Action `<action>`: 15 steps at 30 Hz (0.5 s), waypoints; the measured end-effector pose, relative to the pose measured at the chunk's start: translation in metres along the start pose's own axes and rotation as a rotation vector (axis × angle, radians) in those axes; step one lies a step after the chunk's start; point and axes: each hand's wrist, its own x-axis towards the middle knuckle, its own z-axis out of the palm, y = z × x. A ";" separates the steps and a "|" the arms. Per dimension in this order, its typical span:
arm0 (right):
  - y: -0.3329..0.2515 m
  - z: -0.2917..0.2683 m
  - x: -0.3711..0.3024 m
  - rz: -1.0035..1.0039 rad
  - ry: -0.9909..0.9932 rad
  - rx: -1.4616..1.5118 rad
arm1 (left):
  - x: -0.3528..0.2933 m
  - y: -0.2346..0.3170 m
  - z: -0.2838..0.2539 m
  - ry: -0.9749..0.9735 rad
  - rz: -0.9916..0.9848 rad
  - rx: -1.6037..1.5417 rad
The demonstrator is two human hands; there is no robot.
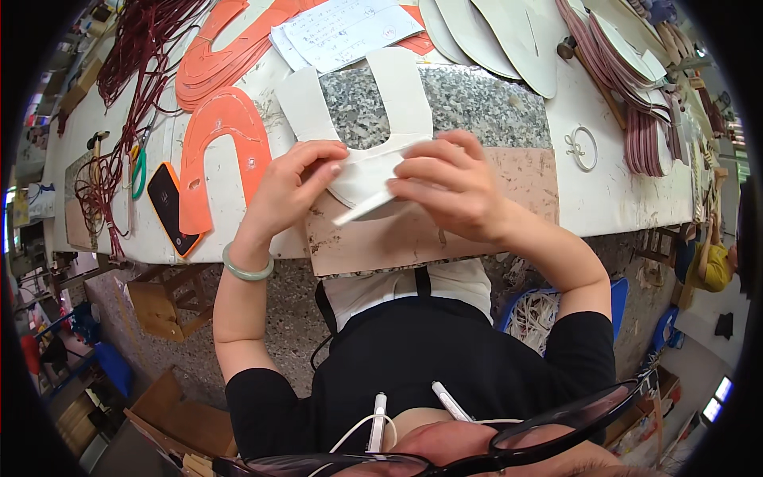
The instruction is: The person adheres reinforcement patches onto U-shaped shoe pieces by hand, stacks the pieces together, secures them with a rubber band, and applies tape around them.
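Note:
A white U-shaped piece [403, 91], which looks like a shoe upper, lies with its two legs pointing away from me. My left hand [290, 187] is closed on its left side near the curve, thumb and fingertips pinching the edge. On the right side, the curled fingers of my right hand [449, 183], slightly blurred, grip the same piece. Below them a narrow white strip [364, 211] sticks out toward me; whether it is a folded edge or a separate strip I cannot tell. Underneath are a speckled stone slab [493, 103] and a tan board [524, 187].
To the left lie an orange U-shaped piece [226, 119], a phone [171, 211], green-handled scissors [139, 171] and dark red cords [131, 71]. Handwritten papers [346, 36] and white pieces [517, 40] are at the back. Pinkish stacked pieces [648, 139] and a ring [586, 149] are right.

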 end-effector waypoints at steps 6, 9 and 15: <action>0.044 -0.086 -0.039 0.882 -0.146 0.151 | 0.001 0.014 0.013 0.102 0.231 0.475; 0.057 -0.101 -0.063 0.784 -0.244 -0.223 | 0.005 0.011 0.010 0.126 0.268 0.614; 0.027 -0.029 -0.020 0.115 -0.248 0.253 | 0.008 0.004 0.006 0.082 0.171 0.400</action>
